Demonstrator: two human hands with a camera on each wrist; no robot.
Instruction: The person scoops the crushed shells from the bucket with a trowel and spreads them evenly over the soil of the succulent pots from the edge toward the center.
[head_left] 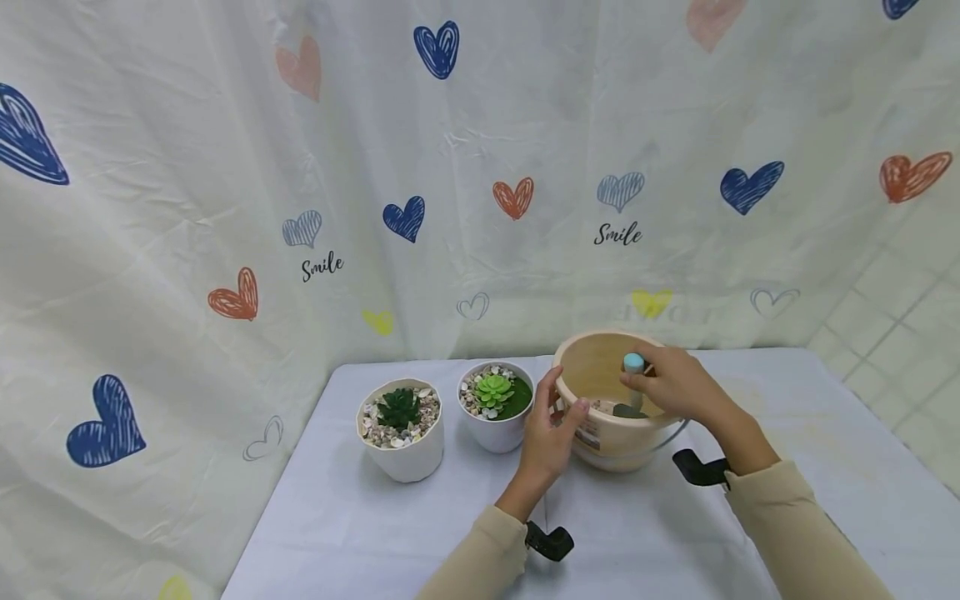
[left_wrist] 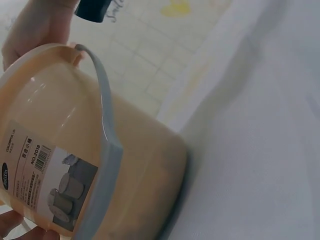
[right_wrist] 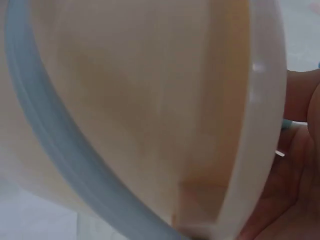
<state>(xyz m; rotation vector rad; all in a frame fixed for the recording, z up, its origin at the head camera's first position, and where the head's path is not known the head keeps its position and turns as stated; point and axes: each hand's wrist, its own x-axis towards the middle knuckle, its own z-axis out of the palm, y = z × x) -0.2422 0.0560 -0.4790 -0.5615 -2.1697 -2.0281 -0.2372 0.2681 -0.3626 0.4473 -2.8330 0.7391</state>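
Here, the left hand (head_left: 546, 437) rests spread against the nine-o'clock side of the peach bucket (head_left: 621, 435). The right hand (head_left: 678, 383), nearer the blue-capped trowel (head_left: 634, 400), pinches it inside the bucket, at that hand's nine o'clock, long axis almost upright.

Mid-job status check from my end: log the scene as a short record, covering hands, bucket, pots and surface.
left hand: holds the beige bucket near its rim
right hand: grips a blue-topped tool reaching inside the bucket
bucket handle: grey, lowered against the outer wall
bucket contents: pebbles, partly hidden
leftmost pot: white, pebbles around a dark green plant
middle pot: white, light green plant, pebbles
surface: white-covered table
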